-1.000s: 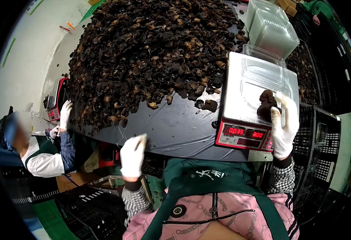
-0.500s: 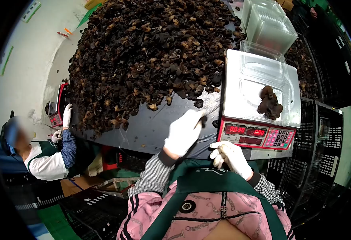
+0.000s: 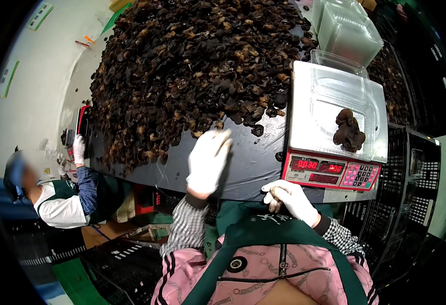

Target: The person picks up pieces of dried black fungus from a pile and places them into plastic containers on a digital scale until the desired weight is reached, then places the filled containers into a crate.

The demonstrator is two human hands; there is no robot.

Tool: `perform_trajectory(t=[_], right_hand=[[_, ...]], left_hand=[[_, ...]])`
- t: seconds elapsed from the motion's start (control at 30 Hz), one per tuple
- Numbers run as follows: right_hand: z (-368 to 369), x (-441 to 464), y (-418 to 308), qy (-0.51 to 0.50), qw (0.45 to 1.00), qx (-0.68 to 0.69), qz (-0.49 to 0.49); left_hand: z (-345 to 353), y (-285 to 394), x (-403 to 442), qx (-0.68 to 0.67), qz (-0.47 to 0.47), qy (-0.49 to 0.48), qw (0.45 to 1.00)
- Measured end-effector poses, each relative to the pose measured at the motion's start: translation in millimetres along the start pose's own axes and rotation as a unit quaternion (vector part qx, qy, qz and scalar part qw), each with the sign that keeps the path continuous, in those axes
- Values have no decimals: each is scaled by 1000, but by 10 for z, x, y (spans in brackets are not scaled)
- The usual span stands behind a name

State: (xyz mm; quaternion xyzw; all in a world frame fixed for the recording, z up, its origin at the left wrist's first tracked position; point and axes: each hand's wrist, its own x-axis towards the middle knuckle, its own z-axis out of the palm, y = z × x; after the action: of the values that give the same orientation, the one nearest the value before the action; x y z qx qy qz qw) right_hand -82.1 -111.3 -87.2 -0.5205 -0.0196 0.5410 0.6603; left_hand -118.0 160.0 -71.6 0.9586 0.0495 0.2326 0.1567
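My left hand [image 3: 209, 161], in a white glove, is over the grey table beside the near edge of a large heap of wood ear mushrooms [image 3: 182, 76]. Its fingers are stretched out and no piece shows in them. My right hand [image 3: 291, 200], also gloved, is at the table edge just below the scale, fingers curled with stained tips; what they hold, if anything, is hidden. On the scale [image 3: 296, 109] lies a clear plastic tray [image 3: 322, 119] with its lid raised at the far side. A clump of wood ear [image 3: 349, 131] sits inside it. Red digits glow on the display.
Stacked clear plastic containers [image 3: 347, 38] stand behind the scale. A loose dark piece [image 3: 279, 156] lies left of the scale. Black crates [image 3: 408, 178] are at the right. Another gloved person [image 3: 63, 203] works at a second red scale [image 3: 82, 119] on the left.
My left hand has moved left, away from the scale toward the heap's edge; the dark piece at its fingertips no longer shows. My right hand has barely moved. The other person's hand has shifted.
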Motion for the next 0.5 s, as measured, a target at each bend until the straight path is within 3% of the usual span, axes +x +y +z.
perform_trajectory(t=[0.1,0.17,0.23,0.37,0.43,0.5], right_hand=[[-9,-58,22,14,1000,6,-18],[-11,-94,35,27,999,8,-19],[-30,-101,36,34,999,10,-24],[-60,-79,82,31,999,10,-28],[-55,-40,95,22,1000,-2,-18],[-45,16,108,7,1000,-25,0]], left_hand=[[683,134,556,15,14,60,998],[933,165,680,63,-6,-29,998],[1040,142,652,74,0,-59,996],[799,21,161,-39,-55,-95,993],[565,43,-14,-77,-18,-8,997],[345,41,-101,-73,-23,19,997]])
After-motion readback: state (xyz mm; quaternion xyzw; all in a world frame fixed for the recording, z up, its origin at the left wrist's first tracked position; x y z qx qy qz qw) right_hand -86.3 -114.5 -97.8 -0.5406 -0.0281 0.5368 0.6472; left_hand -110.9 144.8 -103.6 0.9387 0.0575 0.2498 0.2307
